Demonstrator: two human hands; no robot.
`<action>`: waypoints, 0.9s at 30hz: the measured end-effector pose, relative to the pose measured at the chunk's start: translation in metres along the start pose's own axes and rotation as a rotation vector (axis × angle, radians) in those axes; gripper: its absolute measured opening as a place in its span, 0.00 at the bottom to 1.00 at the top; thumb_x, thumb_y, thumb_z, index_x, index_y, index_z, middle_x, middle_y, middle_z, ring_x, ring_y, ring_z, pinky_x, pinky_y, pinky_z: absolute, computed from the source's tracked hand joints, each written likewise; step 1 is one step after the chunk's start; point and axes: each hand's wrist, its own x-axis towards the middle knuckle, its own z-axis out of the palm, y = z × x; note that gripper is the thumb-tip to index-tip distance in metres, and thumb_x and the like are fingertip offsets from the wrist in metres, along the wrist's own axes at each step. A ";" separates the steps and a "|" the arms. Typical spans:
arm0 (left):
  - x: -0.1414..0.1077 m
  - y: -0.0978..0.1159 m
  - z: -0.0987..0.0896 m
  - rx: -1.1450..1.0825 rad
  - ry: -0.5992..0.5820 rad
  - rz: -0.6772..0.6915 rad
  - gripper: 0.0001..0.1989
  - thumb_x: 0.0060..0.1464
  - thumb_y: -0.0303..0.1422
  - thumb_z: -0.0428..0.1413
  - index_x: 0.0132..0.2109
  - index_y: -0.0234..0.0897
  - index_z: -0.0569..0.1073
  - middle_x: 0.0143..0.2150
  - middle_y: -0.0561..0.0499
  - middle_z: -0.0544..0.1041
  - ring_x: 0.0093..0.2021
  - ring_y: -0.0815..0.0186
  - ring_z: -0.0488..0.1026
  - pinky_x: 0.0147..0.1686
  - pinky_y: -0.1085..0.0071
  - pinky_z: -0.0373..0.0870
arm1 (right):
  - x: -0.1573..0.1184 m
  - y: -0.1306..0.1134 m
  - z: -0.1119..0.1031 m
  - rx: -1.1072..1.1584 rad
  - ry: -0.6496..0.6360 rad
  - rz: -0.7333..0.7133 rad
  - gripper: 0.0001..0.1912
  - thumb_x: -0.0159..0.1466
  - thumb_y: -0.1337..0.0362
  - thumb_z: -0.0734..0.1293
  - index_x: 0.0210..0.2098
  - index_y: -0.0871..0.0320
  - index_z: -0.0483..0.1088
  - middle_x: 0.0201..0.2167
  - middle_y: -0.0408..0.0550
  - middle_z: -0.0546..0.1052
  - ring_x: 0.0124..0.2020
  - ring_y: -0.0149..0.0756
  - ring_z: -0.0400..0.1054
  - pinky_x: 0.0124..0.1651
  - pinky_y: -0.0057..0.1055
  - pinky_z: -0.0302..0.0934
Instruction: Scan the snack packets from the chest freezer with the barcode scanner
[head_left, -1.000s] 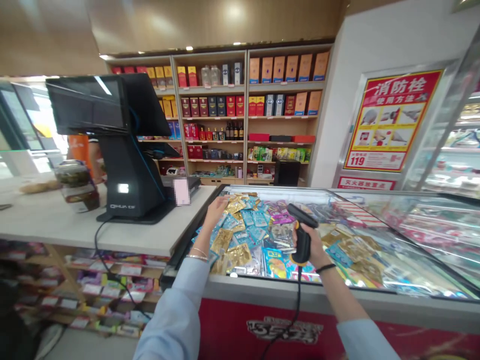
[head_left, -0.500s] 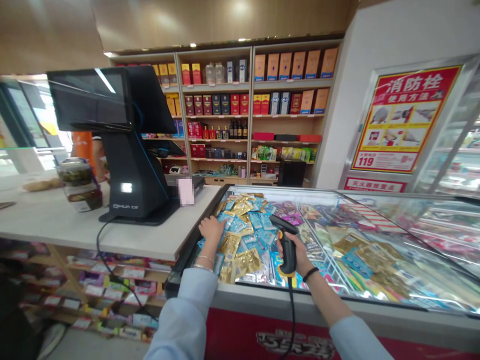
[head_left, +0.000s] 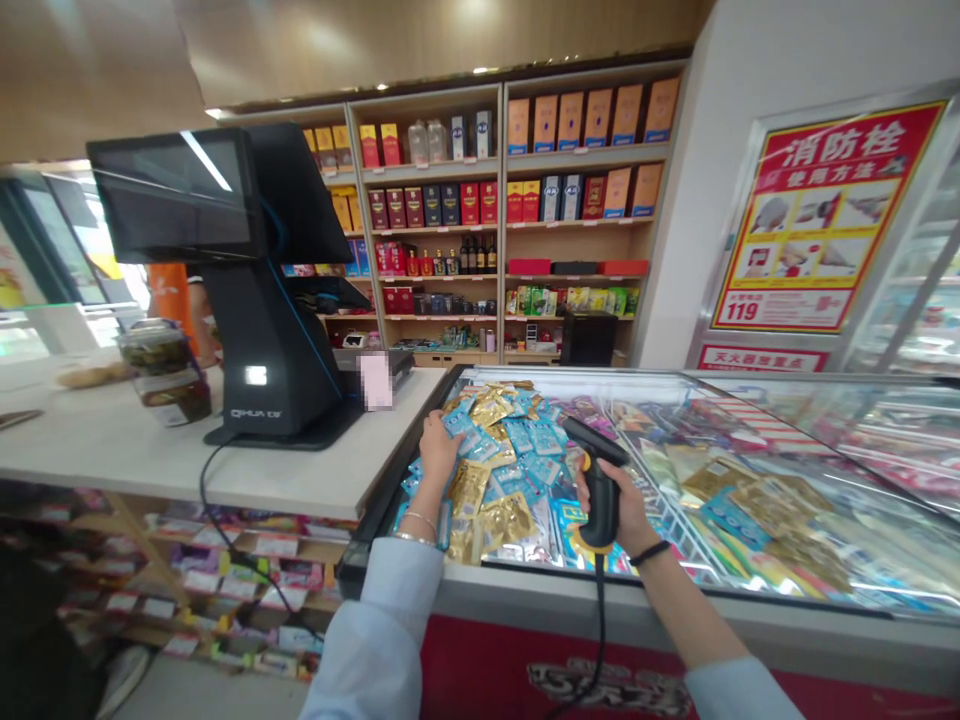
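My left hand [head_left: 439, 452] is at the left edge of a heap of blue and gold packets, its fingers bent around the edge of a blue packet [head_left: 471, 438]; part of the grip is hidden. In my right hand [head_left: 632, 510] is a black and yellow barcode scanner [head_left: 602, 505], held upright by its handle over the heap. Its head points left toward the packets, and its cable hangs down across the freezer front. A gold packet [head_left: 508, 522] lies near the front of the heap, between my two hands.
The packets lie in a glass-topped chest freezer [head_left: 750, 590]. Left of it is a white counter [head_left: 300, 475] with a black checkout terminal [head_left: 259, 350] and a jar [head_left: 166, 375]. Shelves of boxed bottles [head_left: 469, 205] stand behind. A person in orange [head_left: 171, 295] is beyond the counter.
My left hand has moved slightly up and right over the packets. My right hand has carried the barcode scanner a little to the right. The view has shifted slightly.
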 end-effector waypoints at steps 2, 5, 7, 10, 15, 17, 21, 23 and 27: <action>0.002 0.002 -0.001 -0.169 0.027 0.096 0.22 0.48 0.29 0.61 0.52 0.37 0.67 0.50 0.43 0.75 0.49 0.57 0.74 0.47 0.64 0.68 | -0.003 -0.001 0.002 0.002 -0.027 -0.003 0.18 0.56 0.49 0.69 0.34 0.58 0.71 0.20 0.42 0.69 0.16 0.29 0.63 0.19 0.27 0.57; 0.002 0.006 -0.001 -0.365 0.018 0.104 0.21 0.50 0.31 0.60 0.52 0.38 0.69 0.40 0.48 0.78 0.40 0.60 0.76 0.44 0.65 0.70 | -0.006 0.000 0.008 -0.019 -0.093 0.002 0.19 0.55 0.49 0.70 0.36 0.58 0.71 0.25 0.43 0.69 0.18 0.29 0.64 0.21 0.28 0.58; 0.001 0.009 -0.001 -0.463 0.025 0.065 0.25 0.51 0.34 0.60 0.56 0.39 0.66 0.36 0.51 0.77 0.31 0.63 0.74 0.39 0.66 0.71 | -0.005 0.001 0.015 -0.056 -0.117 0.014 0.20 0.55 0.49 0.71 0.36 0.58 0.70 0.26 0.42 0.69 0.17 0.29 0.64 0.20 0.28 0.56; -0.004 0.012 0.000 -0.555 0.081 0.064 0.31 0.53 0.36 0.58 0.62 0.40 0.60 0.37 0.50 0.78 0.28 0.64 0.73 0.37 0.67 0.71 | 0.005 -0.006 0.029 -0.135 -0.091 0.007 0.19 0.55 0.49 0.73 0.36 0.57 0.70 0.26 0.41 0.68 0.16 0.26 0.62 0.18 0.26 0.52; 0.000 0.017 -0.001 -0.611 0.212 0.042 0.30 0.57 0.38 0.55 0.63 0.35 0.58 0.39 0.44 0.78 0.33 0.60 0.76 0.39 0.64 0.72 | 0.039 -0.052 0.055 -0.151 -0.060 -0.053 0.19 0.53 0.52 0.75 0.38 0.56 0.69 0.29 0.40 0.70 0.22 0.27 0.64 0.22 0.26 0.59; 0.010 0.021 0.000 -0.641 0.244 0.020 0.30 0.56 0.39 0.56 0.62 0.34 0.58 0.38 0.44 0.78 0.33 0.60 0.76 0.39 0.64 0.72 | 0.053 -0.070 0.057 -0.111 -0.073 -0.063 0.19 0.53 0.54 0.75 0.38 0.55 0.68 0.29 0.40 0.70 0.23 0.28 0.63 0.23 0.26 0.60; 0.028 0.031 0.008 -0.712 0.186 0.063 0.27 0.55 0.38 0.57 0.60 0.35 0.61 0.41 0.45 0.78 0.35 0.62 0.77 0.40 0.67 0.72 | 0.071 -0.076 0.037 -0.140 -0.066 -0.058 0.17 0.55 0.55 0.73 0.38 0.56 0.67 0.23 0.38 0.67 0.18 0.25 0.57 0.16 0.22 0.51; 0.030 0.035 0.016 -0.706 0.146 0.090 0.26 0.56 0.38 0.56 0.60 0.38 0.62 0.39 0.48 0.78 0.34 0.64 0.76 0.39 0.68 0.72 | 0.074 -0.066 0.022 -0.181 -0.023 -0.057 0.18 0.55 0.55 0.73 0.39 0.57 0.68 0.21 0.36 0.65 0.16 0.24 0.54 0.14 0.21 0.48; 0.024 0.039 0.028 -0.651 0.116 0.102 0.29 0.56 0.38 0.56 0.63 0.39 0.60 0.35 0.51 0.78 0.32 0.64 0.75 0.37 0.69 0.71 | 0.074 -0.044 0.001 -0.249 0.010 -0.058 0.19 0.53 0.54 0.75 0.37 0.58 0.68 0.18 0.34 0.62 0.14 0.22 0.53 0.14 0.21 0.46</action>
